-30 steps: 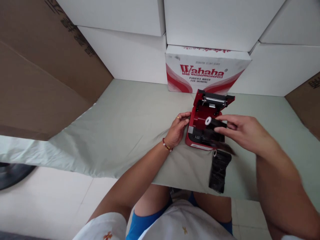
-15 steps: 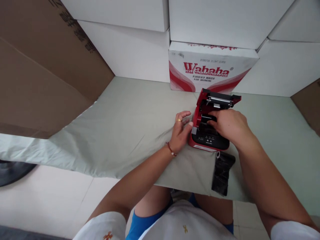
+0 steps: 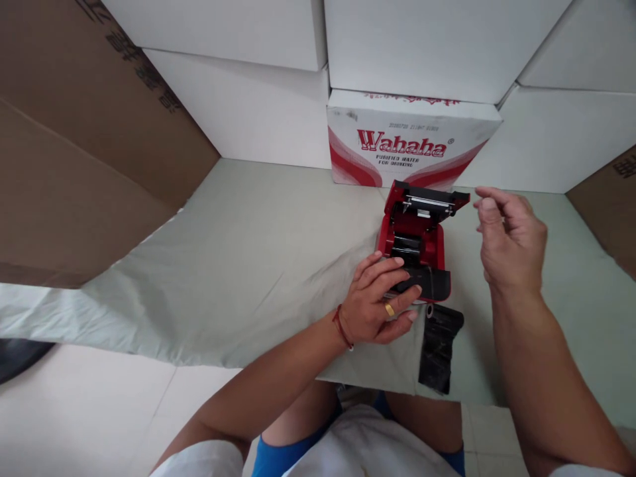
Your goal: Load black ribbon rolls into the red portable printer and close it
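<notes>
A small red and black label printer (image 3: 440, 252) stands on the cloth with its lid (image 3: 432, 199) raised. Inside its bay lies a shiny black roll (image 3: 406, 246). My left hand (image 3: 380, 298) rests flat over the printer's black front panel, fingers spread, holding nothing. To the right of the raised lid, my right hand (image 3: 514, 235) hovers with loosely curled fingers apart and nothing visible in them. A second black roll (image 3: 441, 348), with a pale core end and a loose wrinkled strip, lies in front of the printer near the table edge.
Behind the printer stands a white and red Wahaha water carton (image 3: 407, 142), with white boxes (image 3: 437, 46) stacked behind and above it. A large brown carton (image 3: 99, 172) takes up the left side. Pale green cloth (image 3: 248, 252) covers the table.
My right hand has come out of the printer's bay and moved right. My left hand has shifted from the printer's left side onto its front panel. The black roll in the bay now shows.
</notes>
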A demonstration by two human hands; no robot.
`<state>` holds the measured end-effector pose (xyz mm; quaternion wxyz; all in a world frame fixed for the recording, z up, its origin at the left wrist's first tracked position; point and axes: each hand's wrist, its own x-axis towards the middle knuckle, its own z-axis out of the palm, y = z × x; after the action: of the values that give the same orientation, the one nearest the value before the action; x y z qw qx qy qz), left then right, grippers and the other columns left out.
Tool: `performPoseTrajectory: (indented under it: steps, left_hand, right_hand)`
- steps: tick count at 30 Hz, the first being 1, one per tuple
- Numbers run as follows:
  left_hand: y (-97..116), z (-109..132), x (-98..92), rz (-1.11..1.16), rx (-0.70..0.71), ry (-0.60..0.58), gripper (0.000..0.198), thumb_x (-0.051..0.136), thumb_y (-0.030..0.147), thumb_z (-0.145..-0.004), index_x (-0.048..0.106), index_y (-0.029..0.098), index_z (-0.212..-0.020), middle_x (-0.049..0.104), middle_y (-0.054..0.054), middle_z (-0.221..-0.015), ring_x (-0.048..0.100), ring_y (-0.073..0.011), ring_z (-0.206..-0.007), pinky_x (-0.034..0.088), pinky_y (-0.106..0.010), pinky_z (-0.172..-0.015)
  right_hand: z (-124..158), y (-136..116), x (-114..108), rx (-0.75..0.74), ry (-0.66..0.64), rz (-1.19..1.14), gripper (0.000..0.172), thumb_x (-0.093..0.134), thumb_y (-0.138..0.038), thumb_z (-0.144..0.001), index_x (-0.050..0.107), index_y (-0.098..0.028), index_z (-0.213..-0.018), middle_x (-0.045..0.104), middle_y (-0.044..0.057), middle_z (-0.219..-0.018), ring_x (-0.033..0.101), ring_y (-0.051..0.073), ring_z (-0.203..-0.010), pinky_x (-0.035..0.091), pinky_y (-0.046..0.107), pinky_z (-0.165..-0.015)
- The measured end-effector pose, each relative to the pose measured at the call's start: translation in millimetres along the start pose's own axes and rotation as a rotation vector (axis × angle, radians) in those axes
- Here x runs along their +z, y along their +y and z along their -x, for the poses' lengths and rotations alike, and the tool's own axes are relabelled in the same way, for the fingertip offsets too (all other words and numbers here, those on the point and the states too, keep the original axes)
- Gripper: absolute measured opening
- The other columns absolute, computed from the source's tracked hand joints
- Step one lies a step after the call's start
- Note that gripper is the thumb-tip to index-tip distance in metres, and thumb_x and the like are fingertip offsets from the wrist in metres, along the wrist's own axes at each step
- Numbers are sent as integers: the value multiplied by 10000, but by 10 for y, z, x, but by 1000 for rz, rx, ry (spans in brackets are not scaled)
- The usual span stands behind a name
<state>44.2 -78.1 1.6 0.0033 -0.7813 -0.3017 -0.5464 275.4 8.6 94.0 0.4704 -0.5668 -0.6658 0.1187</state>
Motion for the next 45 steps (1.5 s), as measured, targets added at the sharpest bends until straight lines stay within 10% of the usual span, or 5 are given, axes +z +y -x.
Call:
performPoseTrajectory:
  steps: [4,27,32,40,45]
  left_hand:
    - [0,20,-24,-66,-33,7,353,737,396,-891,792,375,-1240,785,-58,-1184,686,-316,-1317,413,-581,-1309]
    - [-134,-154,-181,296,-398,-20,566,529,490,-1096,512,359,-1646,804,-80,-1413,692,-323,-1440,68,-596,-1418]
    - [-171,-180,-160,306,-457,27,470,407,473,-1155,661,307,-1513,858,-87,-1279,767,-290,-1247,357,-542,-1269]
    - [-282,-145,-92,638,-575,124,419,595,403,-1107,609,302,-1513,844,-57,-1162,736,-249,-1275,484,-477,-1192]
    - [-446,-70,-33,860,-712,137,849,884,424,-854,484,414,-1604,580,-35,-1677,458,-299,-1628,285,-529,-1378]
  right_hand:
    - [35,15,100,-86,-36,-194,430,553,-545,-1115,775,-295,-1386,732,92,-1452,672,297,-1390,581,500,-1108]
    - [805,78,-111,-319,-277,-9,396,499,-235,-1126,788,-326,-1381,799,48,-1429,697,261,-1434,423,591,-1318]
    - [838,93,-66,-321,-261,-19,394,512,-197,-1114,791,-304,-1370,806,61,-1418,704,265,-1422,449,583,-1300]
    - [940,96,43,-471,-152,-3,405,568,-212,-1084,713,-220,-1462,785,144,-1429,693,315,-1392,479,604,-1244]
    - [1039,-40,20,-629,-165,10,350,493,-286,-1114,760,-228,-1333,747,139,-1372,622,330,-1354,499,578,-1184]
